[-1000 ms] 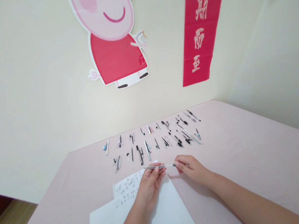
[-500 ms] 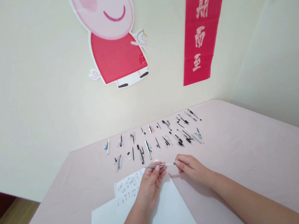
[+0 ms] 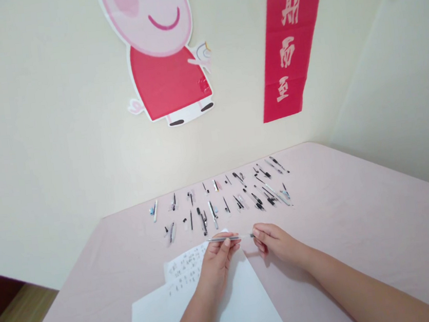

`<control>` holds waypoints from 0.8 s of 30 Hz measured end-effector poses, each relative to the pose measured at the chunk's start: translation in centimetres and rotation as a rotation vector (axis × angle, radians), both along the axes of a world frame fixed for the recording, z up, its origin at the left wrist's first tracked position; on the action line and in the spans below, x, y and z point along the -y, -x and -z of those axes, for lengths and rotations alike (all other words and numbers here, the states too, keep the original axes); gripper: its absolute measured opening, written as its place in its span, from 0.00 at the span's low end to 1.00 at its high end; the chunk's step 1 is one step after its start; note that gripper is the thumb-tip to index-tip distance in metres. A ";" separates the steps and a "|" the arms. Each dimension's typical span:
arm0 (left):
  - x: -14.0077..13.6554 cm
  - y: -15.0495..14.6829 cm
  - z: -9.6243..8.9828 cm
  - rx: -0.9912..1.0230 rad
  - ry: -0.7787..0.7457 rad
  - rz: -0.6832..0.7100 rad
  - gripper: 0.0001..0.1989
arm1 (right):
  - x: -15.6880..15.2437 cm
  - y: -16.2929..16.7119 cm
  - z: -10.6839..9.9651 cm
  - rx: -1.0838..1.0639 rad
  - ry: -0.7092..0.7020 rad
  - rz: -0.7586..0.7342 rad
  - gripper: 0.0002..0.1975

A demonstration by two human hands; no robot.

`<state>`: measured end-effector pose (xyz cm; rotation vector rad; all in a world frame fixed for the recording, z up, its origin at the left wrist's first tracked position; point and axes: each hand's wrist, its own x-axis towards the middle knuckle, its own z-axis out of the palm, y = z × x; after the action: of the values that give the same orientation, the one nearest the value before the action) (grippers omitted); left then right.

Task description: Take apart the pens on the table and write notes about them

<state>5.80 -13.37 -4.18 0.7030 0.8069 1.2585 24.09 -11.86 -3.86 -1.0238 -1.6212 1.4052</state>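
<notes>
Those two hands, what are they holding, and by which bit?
A thin pen: the left fingers pinch near its middle, the right fingers its dark end.

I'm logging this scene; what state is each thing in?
Pen: held near level
Left hand: closed on it
Right hand: pinching its dark end
Loose pens and parts: lying in rough rows
Papers: flat, partly written on
Banner: vertical, creased
Pig cutout: upright

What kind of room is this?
Probably a room in a home: a cartoon pig sticker and a red banner hang on the wall, and pens lie on a pink table.
</notes>
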 end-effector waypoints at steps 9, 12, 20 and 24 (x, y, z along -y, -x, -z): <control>0.1 0.0 0.5 -0.077 -0.081 -0.021 0.10 | 0.1 0.2 -0.3 -0.206 0.245 -0.044 0.23; 0.2 -0.1 0.3 -0.094 -0.097 -0.027 0.10 | 0.1 0.2 -0.5 -0.243 0.282 -0.051 0.23; 0.3 -0.5 -0.8 0.077 0.064 -0.067 0.14 | 0.2 0.5 -0.6 -0.288 0.209 -0.023 0.24; 0.7 -0.8 -1.6 0.162 0.155 -0.016 0.13 | 0.5 0.4 -0.4 -0.158 -0.034 -0.048 0.33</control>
<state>6.64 -14.03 -2.59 0.4647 0.7682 1.2359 23.66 -12.31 -3.43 -0.8375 -1.5578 1.4476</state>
